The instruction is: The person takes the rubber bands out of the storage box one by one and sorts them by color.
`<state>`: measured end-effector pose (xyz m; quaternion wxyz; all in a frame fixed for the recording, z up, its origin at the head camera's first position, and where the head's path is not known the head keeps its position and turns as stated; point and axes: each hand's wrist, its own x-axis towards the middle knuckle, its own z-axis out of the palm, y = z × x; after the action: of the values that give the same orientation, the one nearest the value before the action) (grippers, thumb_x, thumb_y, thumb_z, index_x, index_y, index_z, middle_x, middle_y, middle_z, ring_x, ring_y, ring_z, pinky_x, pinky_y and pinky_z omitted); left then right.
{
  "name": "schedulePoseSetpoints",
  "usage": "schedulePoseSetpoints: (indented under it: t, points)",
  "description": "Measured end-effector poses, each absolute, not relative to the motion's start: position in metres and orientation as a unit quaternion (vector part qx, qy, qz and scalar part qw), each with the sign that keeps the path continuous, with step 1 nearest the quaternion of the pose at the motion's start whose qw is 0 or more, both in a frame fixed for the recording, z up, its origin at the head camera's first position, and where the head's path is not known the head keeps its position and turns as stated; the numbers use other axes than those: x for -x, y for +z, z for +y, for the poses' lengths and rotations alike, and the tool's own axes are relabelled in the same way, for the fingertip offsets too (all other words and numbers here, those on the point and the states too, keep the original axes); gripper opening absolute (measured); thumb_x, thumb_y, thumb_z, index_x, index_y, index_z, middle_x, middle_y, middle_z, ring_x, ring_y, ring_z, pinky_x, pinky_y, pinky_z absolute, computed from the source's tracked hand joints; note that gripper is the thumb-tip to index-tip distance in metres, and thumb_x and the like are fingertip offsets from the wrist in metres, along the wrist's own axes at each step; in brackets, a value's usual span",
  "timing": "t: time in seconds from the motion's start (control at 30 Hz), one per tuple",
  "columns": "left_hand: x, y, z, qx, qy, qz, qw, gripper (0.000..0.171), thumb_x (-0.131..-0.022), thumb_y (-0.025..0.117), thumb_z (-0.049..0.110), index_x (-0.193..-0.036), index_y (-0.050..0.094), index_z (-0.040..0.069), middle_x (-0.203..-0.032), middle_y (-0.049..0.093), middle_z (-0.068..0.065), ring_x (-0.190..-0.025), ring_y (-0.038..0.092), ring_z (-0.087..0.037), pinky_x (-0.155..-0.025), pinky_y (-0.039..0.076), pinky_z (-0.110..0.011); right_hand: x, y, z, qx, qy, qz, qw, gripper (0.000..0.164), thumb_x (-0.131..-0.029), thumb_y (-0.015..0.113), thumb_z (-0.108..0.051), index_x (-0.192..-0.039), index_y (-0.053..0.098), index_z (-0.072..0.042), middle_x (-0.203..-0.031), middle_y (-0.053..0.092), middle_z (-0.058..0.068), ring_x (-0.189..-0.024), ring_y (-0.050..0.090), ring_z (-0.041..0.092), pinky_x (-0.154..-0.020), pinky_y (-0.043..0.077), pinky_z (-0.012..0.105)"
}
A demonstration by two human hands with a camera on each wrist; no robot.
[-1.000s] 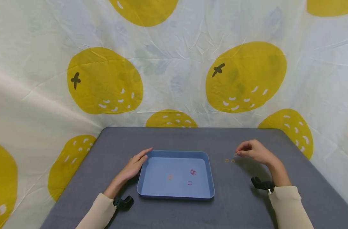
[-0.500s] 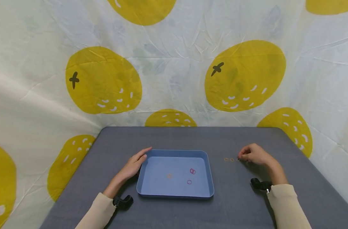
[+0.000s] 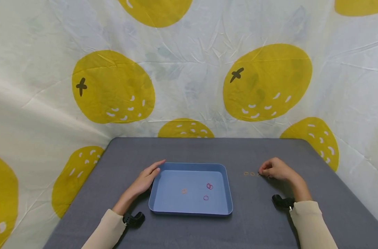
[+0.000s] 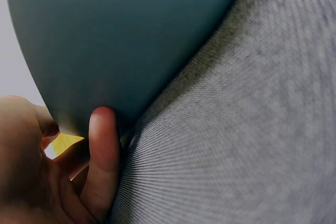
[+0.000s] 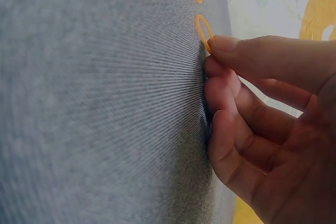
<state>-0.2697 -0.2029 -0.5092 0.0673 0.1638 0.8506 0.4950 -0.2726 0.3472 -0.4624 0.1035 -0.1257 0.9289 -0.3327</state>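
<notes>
A shallow blue tray (image 3: 190, 207) lies on the grey tabletop. My left hand (image 3: 145, 179) holds its far-left corner; in the left wrist view one fingertip (image 4: 103, 121) presses the tray's outer wall (image 4: 121, 40). To the right of the tray, my right hand (image 3: 277, 168) is down at the table. Its thumb and forefinger pinch a small orange rubber band (image 5: 203, 31), the other fingers loosely curled. Two more orange bands, one at the left (image 3: 246, 173) and one nearer the hand (image 3: 252, 174), lie in a row with it.
Inside the tray are several thin bands: pink ones overlapping (image 3: 209, 186), a single pink one (image 3: 206, 198) and pale orange (image 3: 184, 191). A white curtain (image 3: 189, 86) printed with yellow fruit hangs behind the table (image 3: 189, 148).
My right hand came down and slightly right, bringing its rubber band from just above the table to the surface beside the other two. The left hand stays at the tray.
</notes>
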Motion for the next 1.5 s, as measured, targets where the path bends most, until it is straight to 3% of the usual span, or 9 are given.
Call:
schedulePoseSetpoints:
  t: [0.93,1.5]
  points:
    - [0.269,-0.514,-0.205,-0.165,0.492,0.852,0.066,0.045,-0.113,0.042,0.026,-0.158,0.044,0.027,-0.165,0.041,-0.005,-0.154,0.036,-0.032,-0.121,0.030,-0.060,0.271,-0.467,0.350,0.101,-0.337,0.932,0.083,0.011,-0.092,0.074,-0.007,-0.097,0.077,0.003,-0.086,0.076,0.009,-0.071,0.062,0.010,-0.062,0.054,0.025]
    - [0.273,-0.514,-0.205,-0.176,0.485,0.855,0.057,0.046,-0.113,0.041,0.027,-0.159,0.043,0.023,-0.165,0.041,-0.008,-0.154,0.035,-0.034,-0.121,0.030,-0.061,0.272,-0.451,0.347,0.123,-0.333,0.934,0.048,0.014,-0.094,0.072,-0.008,-0.100,0.076,0.003,-0.087,0.074,0.009,-0.068,0.058,0.005,-0.061,0.050,0.025]
